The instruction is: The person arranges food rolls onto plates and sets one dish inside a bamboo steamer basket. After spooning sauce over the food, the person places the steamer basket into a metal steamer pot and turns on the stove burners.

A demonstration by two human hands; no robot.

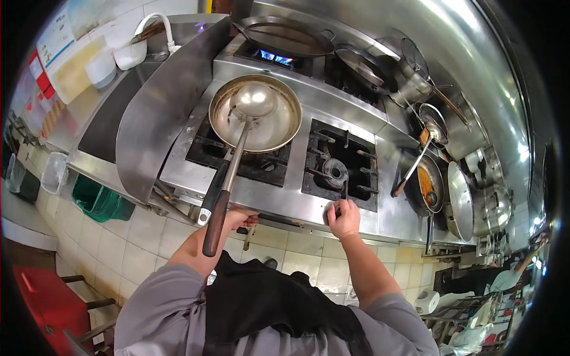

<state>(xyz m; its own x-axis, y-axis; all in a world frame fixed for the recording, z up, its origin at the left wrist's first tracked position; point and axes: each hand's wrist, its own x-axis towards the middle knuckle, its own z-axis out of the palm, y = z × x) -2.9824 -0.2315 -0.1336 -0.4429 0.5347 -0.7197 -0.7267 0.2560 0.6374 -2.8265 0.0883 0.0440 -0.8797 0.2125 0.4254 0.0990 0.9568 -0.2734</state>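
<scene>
A metal frying pan (285, 127) sits over the left front burner, with a large steel ladle (255, 99) lying in it. The ladle's dark wooden handle (217, 222) and the pan's black handle (214, 190) stick out past the stove's front edge. Behind these handles, my left hand (240, 218) is closed at the front edge, its fingers around something I cannot make out. My right hand (343, 218) is closed at the front edge of the right front burner (335, 170), with a small dark thing partly hidden in its fingers. No flame shows on this burner.
At the back, blue flames burn under a wide dark pan (285, 35). Pans, lids and pots crowd the right side, among them a frying pan with brown liquid (428, 181). A curved metal panel (160, 113) separates the stove from the sink counter. Another person (504, 280) is far right.
</scene>
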